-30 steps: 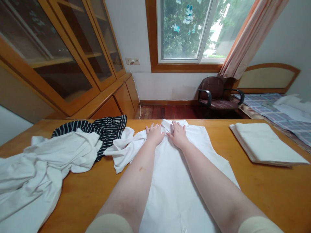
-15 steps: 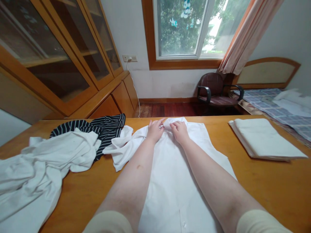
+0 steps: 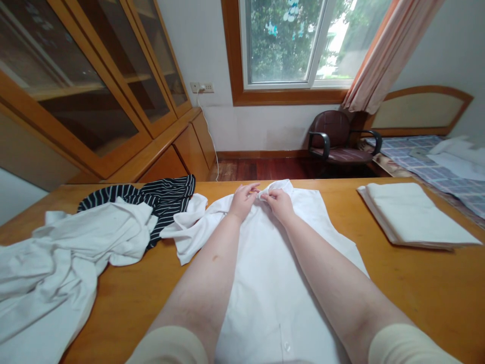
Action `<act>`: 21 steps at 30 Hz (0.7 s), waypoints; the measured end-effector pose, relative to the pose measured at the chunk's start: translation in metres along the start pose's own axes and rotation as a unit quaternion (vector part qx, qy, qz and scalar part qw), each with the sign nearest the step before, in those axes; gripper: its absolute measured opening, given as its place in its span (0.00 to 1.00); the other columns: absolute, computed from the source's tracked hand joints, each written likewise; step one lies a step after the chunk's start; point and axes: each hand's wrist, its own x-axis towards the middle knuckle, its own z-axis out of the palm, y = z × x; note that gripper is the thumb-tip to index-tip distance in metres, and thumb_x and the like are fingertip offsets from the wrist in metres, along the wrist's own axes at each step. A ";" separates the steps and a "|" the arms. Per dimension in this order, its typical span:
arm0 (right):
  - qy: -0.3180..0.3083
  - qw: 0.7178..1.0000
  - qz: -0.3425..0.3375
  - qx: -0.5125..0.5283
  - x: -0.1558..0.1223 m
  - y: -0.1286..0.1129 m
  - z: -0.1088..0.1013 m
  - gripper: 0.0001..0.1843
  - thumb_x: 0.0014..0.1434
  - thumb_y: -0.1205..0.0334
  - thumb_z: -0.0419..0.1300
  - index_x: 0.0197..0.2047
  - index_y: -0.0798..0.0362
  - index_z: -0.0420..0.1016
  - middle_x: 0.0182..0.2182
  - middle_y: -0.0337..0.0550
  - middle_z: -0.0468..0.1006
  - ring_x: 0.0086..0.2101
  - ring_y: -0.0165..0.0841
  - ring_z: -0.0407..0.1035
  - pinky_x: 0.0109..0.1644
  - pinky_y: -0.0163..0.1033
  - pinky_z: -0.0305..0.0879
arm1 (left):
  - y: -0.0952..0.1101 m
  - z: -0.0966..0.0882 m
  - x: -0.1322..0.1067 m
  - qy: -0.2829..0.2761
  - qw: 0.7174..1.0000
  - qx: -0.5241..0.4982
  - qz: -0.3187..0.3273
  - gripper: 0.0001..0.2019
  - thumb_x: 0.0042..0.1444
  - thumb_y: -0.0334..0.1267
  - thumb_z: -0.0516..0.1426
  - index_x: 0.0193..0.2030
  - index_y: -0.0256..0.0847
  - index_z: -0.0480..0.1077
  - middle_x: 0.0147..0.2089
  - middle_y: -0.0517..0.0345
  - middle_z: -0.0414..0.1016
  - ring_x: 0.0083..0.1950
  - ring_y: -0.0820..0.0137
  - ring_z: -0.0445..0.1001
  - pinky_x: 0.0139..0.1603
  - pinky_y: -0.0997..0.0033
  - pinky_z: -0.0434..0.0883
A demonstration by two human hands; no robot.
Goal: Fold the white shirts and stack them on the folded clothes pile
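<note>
A white buttoned shirt [image 3: 273,283] lies flat on the wooden table [image 3: 417,293], its collar at the far end. My left hand [image 3: 242,201] and my right hand [image 3: 279,203] meet at the collar [image 3: 273,186], and the fingers of both pinch the fabric there. One sleeve [image 3: 189,232] is bunched out to the left of the shirt.
A heap of white clothes [image 3: 56,263] and a black striped garment [image 3: 159,194] lie at the left. A folded white stack [image 3: 413,215] sits at the right. Beyond the table are a glass-door cabinet [image 3: 94,91], a brown armchair [image 3: 337,139], a window and a bed [image 3: 447,167].
My hands went from lying flat with spread fingers below the collar to pinching the collar fabric. The collar edge is lifted a little.
</note>
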 end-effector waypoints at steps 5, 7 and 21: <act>0.008 1.000 0.001 -0.003 0.000 0.001 0.000 0.19 0.54 0.51 0.58 0.17 0.51 0.68 0.19 0.36 0.69 0.29 0.32 0.64 0.42 0.37 0.59 | -0.007 0.009 0.002 0.016 0.996 -0.090 -0.018 0.15 0.55 0.38 0.56 0.49 0.42 0.72 0.42 0.54 0.76 0.45 0.68 0.73 0.51 0.66 0.68; 0.019 1.000 0.005 -0.001 0.000 0.002 0.001 0.19 0.53 0.50 0.59 0.17 0.51 0.68 0.20 0.37 0.70 0.29 0.32 0.64 0.41 0.36 0.59 | -0.009 0.012 0.003 0.022 0.992 -0.117 -0.030 0.15 0.54 0.38 0.57 0.48 0.42 0.72 0.41 0.55 0.76 0.44 0.69 0.73 0.49 0.67 0.69; -0.006 0.999 -0.034 0.016 -0.002 0.001 0.004 0.19 0.61 0.53 0.51 0.25 0.52 0.75 0.26 0.38 0.76 0.32 0.32 0.68 0.57 0.44 0.53 | -0.010 0.014 0.008 0.051 0.968 -0.228 -0.090 0.13 0.47 0.38 0.61 0.39 0.38 0.69 0.37 0.55 0.75 0.40 0.70 0.74 0.45 0.67 0.71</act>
